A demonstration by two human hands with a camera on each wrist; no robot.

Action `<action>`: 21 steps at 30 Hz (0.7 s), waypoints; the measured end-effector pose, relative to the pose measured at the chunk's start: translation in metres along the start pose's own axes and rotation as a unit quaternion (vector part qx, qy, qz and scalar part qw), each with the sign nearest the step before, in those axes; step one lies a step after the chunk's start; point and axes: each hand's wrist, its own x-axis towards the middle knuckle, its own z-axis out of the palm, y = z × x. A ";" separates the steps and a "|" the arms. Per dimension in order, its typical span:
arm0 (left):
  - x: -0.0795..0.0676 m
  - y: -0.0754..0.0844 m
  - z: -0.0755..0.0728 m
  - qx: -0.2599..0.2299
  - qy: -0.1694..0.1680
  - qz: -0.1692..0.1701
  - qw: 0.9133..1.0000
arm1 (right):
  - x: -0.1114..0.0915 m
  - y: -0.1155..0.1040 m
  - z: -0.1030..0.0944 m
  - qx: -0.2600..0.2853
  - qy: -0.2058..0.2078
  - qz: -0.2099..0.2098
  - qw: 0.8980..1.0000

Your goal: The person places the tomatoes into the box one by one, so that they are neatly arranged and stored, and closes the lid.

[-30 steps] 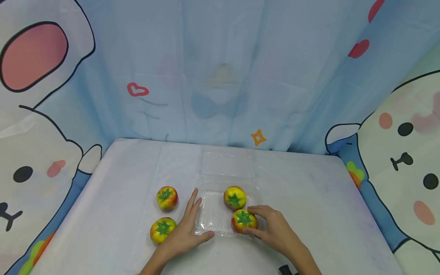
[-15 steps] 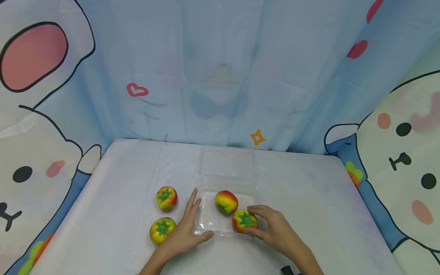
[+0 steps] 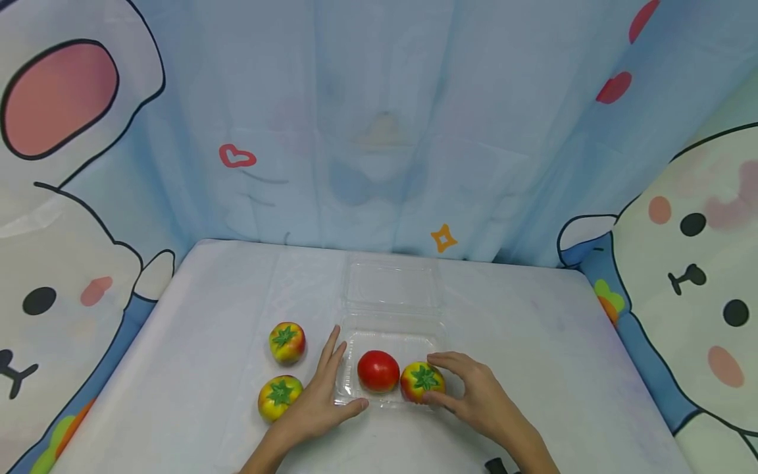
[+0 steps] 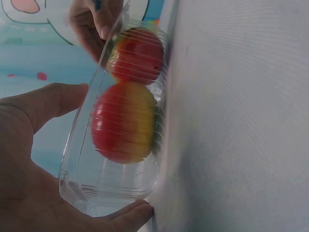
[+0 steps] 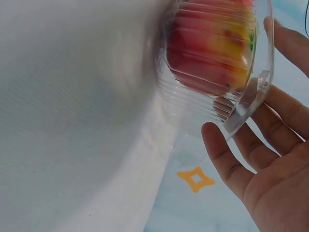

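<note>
A clear plastic clamshell box [image 3: 408, 322] lies with its lid [image 3: 392, 284] folded back. Inside it, near the front, a tomato [image 3: 378, 371] turns its red underside up; beside it a yellow-red tomato [image 3: 422, 382] shows its green leafy top. My left hand [image 3: 320, 395] rests along the box's left side, fingers straight and thumb spread toward the front corner. At the right side is my right hand [image 3: 474, 395], thumb and forefinger beside the right tomato in the head view. Its fingers [image 5: 227, 157] spread loosely around the outside corner of the box in the right wrist view.
Two more yellow-red tomatoes, one farther back [image 3: 287, 342] and one nearer [image 3: 279, 397], lie left of the box on the white tablecloth [image 3: 533, 342]. A small black object [image 3: 495, 465] shows at the front edge by the right forearm. A printed curtain [image 3: 379, 131] hangs behind.
The tomato at the back of the box has rolled forward and left, from leafy top showing to red underside up. Both hands and the right tomato have barely moved.
</note>
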 end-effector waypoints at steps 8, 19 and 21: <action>0.002 -0.001 0.000 0.000 0.001 -0.004 1.000 | 0.000 -0.001 -0.003 -0.007 0.013 -0.005 1.000; 0.000 0.000 -0.001 -0.001 -0.001 -0.001 1.000 | -0.001 -0.001 -0.003 -0.014 0.038 -0.013 0.999; 0.001 0.000 -0.001 0.000 0.000 -0.002 1.000 | 0.000 -0.002 -0.003 -0.015 0.048 -0.018 0.999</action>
